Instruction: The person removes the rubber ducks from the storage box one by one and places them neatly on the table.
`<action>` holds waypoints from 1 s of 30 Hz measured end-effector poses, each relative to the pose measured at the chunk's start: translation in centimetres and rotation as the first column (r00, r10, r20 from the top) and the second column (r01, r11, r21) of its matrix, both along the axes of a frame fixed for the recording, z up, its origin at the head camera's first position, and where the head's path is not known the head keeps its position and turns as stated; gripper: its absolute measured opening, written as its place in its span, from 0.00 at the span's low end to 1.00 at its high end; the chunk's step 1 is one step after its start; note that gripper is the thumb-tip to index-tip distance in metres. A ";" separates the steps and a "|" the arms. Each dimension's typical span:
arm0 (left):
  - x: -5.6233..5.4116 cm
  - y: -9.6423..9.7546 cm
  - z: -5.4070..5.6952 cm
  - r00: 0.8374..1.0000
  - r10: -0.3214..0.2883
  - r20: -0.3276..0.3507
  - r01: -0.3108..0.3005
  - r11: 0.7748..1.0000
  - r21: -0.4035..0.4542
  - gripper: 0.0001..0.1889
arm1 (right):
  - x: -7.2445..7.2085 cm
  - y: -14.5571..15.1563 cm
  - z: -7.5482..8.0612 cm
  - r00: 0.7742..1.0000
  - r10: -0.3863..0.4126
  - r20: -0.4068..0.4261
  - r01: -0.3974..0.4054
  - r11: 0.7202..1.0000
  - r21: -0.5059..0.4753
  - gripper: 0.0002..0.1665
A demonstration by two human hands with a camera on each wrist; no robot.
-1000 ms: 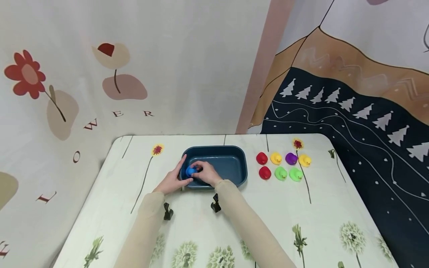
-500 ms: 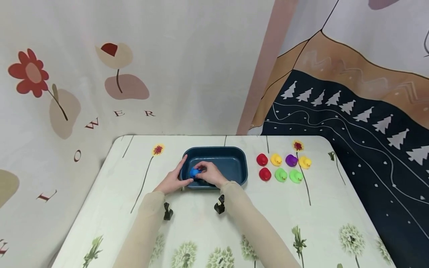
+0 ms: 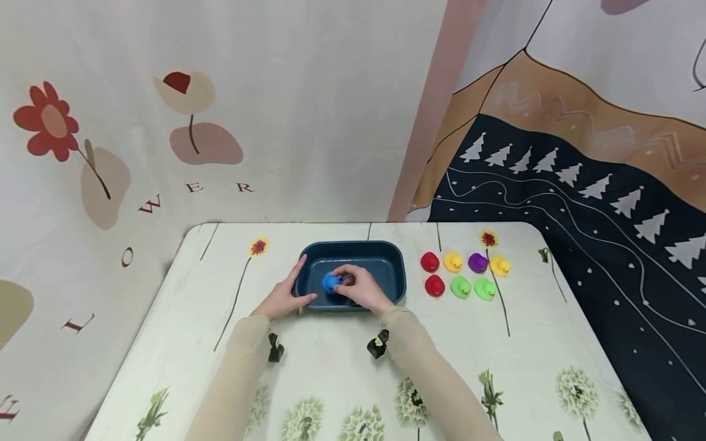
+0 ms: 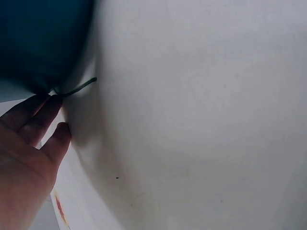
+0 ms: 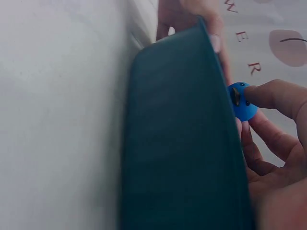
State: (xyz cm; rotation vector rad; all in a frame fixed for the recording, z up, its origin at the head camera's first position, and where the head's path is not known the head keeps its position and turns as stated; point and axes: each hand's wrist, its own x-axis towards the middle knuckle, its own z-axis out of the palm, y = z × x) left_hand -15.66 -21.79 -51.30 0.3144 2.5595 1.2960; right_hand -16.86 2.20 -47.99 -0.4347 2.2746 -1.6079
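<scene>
A dark blue tray (image 3: 380, 307) stands near the middle of the table's far half. My left hand (image 3: 280, 301) lies spread at its left end, fingers along the outer left side and thumb at the near left corner. In the left wrist view, the fingers (image 4: 56, 141) touch the tray's outer wall (image 4: 48, 43). My right hand (image 3: 366, 291) pinches a blue rubber duck (image 3: 330, 282) inside the tray. The right wrist view shows the duck's head (image 5: 245, 111) between thumb and fingers, partly behind the tray wall; whether it touches the tray floor cannot be told.
Right of the tray sit several rubber ducks in two rows: red ones (image 3: 434, 285), yellow ones (image 3: 453, 262), a purple one (image 3: 478, 263) and green ones (image 3: 485, 288). A flower-printed cloth covers the table (image 3: 331, 380). A patterned curtain (image 3: 331, 122) hangs behind it.
My right hand has moved to the right inside the tray, carrying the blue rubber duck from the left end towards the middle. The left hand has stayed in place on the tray.
</scene>
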 end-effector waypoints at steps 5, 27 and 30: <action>0.1 0.0 0.0 1.000 0.004 0.008 -0.004 1.000 0.006 0.50 | -0.1 1.1 0.0 1.000 -0.010 -0.016 0.010 1.000 0.022 0.16; 0.1 0.3 0.2 1.000 0.002 0.000 -0.002 1.000 0.006 0.51 | -1.1 7.9 1.2 0.998 -0.018 -0.059 0.022 0.997 0.075 0.16; 0.2 0.2 0.2 1.000 0.003 0.009 -0.003 1.000 0.006 0.51 | -1.0 8.8 1.6 0.999 -0.023 -0.048 0.027 0.996 0.084 0.17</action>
